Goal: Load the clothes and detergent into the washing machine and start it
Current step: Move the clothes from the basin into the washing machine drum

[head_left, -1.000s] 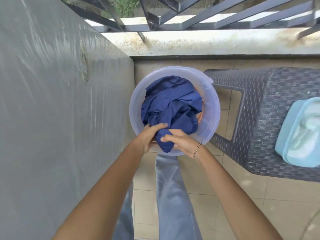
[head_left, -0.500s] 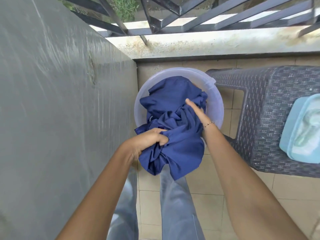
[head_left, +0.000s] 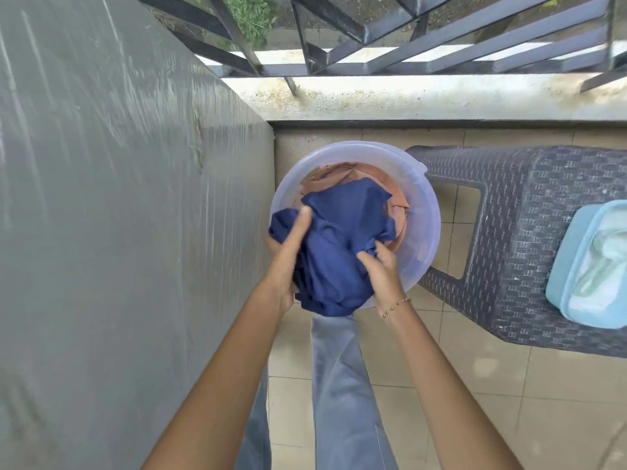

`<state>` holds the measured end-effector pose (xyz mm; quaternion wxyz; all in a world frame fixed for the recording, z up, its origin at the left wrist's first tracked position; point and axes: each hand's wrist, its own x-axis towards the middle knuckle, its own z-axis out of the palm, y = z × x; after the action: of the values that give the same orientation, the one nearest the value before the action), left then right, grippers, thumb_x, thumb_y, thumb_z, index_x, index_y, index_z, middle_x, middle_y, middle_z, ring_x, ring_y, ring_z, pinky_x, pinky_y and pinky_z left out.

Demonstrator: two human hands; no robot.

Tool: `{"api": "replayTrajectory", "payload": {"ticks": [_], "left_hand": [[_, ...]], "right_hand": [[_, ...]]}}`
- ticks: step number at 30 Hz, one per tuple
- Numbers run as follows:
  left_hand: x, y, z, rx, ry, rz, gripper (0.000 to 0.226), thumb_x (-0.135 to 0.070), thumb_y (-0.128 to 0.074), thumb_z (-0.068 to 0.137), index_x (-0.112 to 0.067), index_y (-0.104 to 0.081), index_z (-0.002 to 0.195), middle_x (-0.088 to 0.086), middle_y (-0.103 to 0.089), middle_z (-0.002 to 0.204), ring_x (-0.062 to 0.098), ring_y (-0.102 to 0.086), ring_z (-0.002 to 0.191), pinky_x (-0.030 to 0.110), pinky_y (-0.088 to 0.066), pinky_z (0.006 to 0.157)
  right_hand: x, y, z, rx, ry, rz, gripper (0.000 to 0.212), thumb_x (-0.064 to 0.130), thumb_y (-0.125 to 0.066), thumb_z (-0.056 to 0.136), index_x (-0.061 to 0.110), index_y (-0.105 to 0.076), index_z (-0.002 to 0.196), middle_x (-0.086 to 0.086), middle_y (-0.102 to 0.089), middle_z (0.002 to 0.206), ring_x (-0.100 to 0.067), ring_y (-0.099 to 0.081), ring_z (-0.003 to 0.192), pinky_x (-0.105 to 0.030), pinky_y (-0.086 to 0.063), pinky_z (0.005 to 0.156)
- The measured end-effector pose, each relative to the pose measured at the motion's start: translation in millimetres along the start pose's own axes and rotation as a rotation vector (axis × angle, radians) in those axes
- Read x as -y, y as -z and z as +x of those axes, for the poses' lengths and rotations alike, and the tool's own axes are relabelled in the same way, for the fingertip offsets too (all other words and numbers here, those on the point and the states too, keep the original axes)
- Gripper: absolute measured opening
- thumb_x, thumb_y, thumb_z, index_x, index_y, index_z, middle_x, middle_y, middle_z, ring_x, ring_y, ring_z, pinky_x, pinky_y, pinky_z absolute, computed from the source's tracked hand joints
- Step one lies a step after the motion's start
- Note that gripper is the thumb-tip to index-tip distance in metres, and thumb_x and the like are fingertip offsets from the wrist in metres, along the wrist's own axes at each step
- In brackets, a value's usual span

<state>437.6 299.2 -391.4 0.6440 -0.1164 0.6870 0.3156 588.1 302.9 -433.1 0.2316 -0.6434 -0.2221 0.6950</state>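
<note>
A navy blue garment (head_left: 339, 245) is bunched up above a translucent round plastic basin (head_left: 425, 212) that stands on the tiled floor. My left hand (head_left: 288, 252) grips the garment's left side, thumb pressed on top. My right hand (head_left: 381, 269), with a bead bracelet at the wrist, clutches its right side. An orange-brown cloth (head_left: 383, 184) lies in the basin underneath. A light blue lidded container (head_left: 597, 266) with pale contents rests on a dark woven plastic stool (head_left: 529, 232) at the right. The washing machine is the large grey surface (head_left: 118, 215) at the left.
A low concrete ledge (head_left: 407, 100) with dark metal railings (head_left: 441, 39) closes off the far side. Beige floor tiles (head_left: 509, 401) lie below, and my legs in light jeans (head_left: 342, 385) stand between the machine and the stool.
Both hands have gathered the blue garment into a tighter bundle and lifted it from the basin. The orange-brown cloth beneath it now shows. My right hand moved from the far side to the near right.
</note>
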Motion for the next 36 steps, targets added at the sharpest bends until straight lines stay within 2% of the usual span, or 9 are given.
{"api": "replayTrajectory", "payload": {"ticks": [3, 7, 10, 13, 17, 21, 26, 30, 36], "left_hand": [[12.7, -12.5, -0.6, -0.014, -0.014, 0.186, 0.098, -0.057, -0.086, 0.052, -0.027, -0.044, 0.136, -0.005, -0.062, 0.126, 0.009, -0.063, 0.110, 0.029, -0.047, 0.099], [8.3, 4.5, 1.0, -0.111, -0.122, 0.361, 0.055, -0.002, -0.063, 0.085, -0.014, -0.043, 0.135, 0.004, -0.061, 0.119, 0.012, -0.062, 0.090, 0.016, -0.051, 0.069], [-4.7, 8.9, -14.7, -0.130, -0.058, 0.370, 0.030, -0.002, -0.054, 0.092, -0.013, -0.055, 0.119, 0.004, -0.064, 0.098, 0.016, -0.062, 0.078, 0.022, -0.049, 0.062], [-13.9, 15.4, -31.1, -0.068, 0.010, 0.347, 0.016, -0.005, -0.052, 0.092, -0.015, -0.061, 0.101, 0.002, -0.067, 0.078, 0.015, -0.064, 0.064, 0.022, -0.052, 0.053], [-22.3, 18.9, -50.7, 0.084, 0.081, 0.344, 0.035, 0.001, -0.049, 0.088, -0.017, -0.057, 0.058, -0.004, -0.054, 0.040, 0.008, -0.052, 0.034, 0.013, -0.041, 0.041], [-36.2, 11.3, -46.0, 0.070, 0.123, 0.521, 0.034, -0.004, -0.051, 0.091, -0.016, -0.044, 0.060, -0.008, -0.040, 0.021, 0.007, -0.048, 0.032, 0.022, -0.036, 0.046], [-23.9, 5.3, -35.8, -0.018, 0.061, 0.222, 0.034, -0.020, -0.047, 0.095, -0.018, -0.057, 0.063, -0.008, -0.057, 0.040, 0.004, -0.055, 0.034, 0.016, -0.043, 0.041], [-18.0, 2.6, -26.5, -0.137, -0.051, 0.292, 0.014, -0.027, -0.051, 0.095, -0.022, -0.059, 0.106, -0.001, -0.068, 0.098, 0.007, -0.062, 0.075, 0.019, -0.050, 0.052], [-7.3, -14.0, -18.3, -0.162, -0.476, 0.802, 0.048, -0.040, -0.055, 0.093, -0.014, -0.052, 0.133, -0.004, -0.052, 0.135, 0.008, -0.050, 0.119, 0.027, -0.040, 0.097]], "right_hand": [[3.8, -15.5, -28.2, 0.277, 0.105, -0.304, 0.015, 0.013, -0.050, 0.070, 0.019, -0.040, 0.061, 0.007, -0.039, 0.058, 0.003, -0.036, 0.057, -0.016, -0.030, 0.057], [23.3, -4.7, -42.8, 0.562, 0.093, -0.460, 0.009, 0.025, -0.058, 0.076, 0.020, -0.060, 0.069, 0.009, -0.052, 0.069, -0.001, -0.047, 0.070, -0.019, -0.038, 0.067], [38.7, 10.7, -30.3, 0.369, 0.033, -0.216, 0.025, 0.026, -0.060, 0.089, 0.003, -0.069, 0.091, 0.004, -0.065, 0.088, -0.009, -0.057, 0.082, -0.020, -0.048, 0.077], [42.5, 26.0, -0.8, 0.014, 0.085, -0.219, 0.019, 0.026, -0.059, 0.092, 0.019, -0.064, 0.109, 0.003, -0.059, 0.108, -0.014, -0.058, 0.100, -0.022, -0.048, 0.088], [33.1, 34.3, 30.6, -0.002, -0.091, -0.079, 0.058, 0.070, -0.065, 0.069, 0.049, -0.052, 0.122, 0.014, -0.047, 0.139, -0.008, -0.045, 0.129, -0.035, -0.037, 0.110], [33.1, 38.2, 39.6, 0.113, -0.308, 0.169, 0.058, 0.067, -0.058, 0.077, 0.031, -0.060, 0.122, 0.006, -0.067, 0.121, -0.011, -0.062, 0.112, -0.034, -0.048, 0.100], [18.5, 35.5, 39.8, -0.125, -0.275, 0.178, 0.014, 0.022, -0.062, 0.086, 0.021, -0.053, 0.075, 0.018, -0.062, 0.052, -0.007, -0.054, 0.066, -0.016, -0.047, 0.060], [14.5, 41.4, 36.5, -0.320, -0.018, -0.016, 0.009, 0.025, -0.066, 0.087, 0.025, -0.059, 0.091, 0.007, -0.066, 0.091, -0.012, -0.060, 0.090, -0.030, -0.048, 0.088], [21.8, 21.9, -1.8, -0.266, 0.248, -0.310, 0.020, 0.017, -0.073, 0.078, 0.003, -0.065, 0.090, -0.011, -0.069, 0.087, -0.015, -0.062, 0.081, -0.036, -0.052, 0.079]]}}
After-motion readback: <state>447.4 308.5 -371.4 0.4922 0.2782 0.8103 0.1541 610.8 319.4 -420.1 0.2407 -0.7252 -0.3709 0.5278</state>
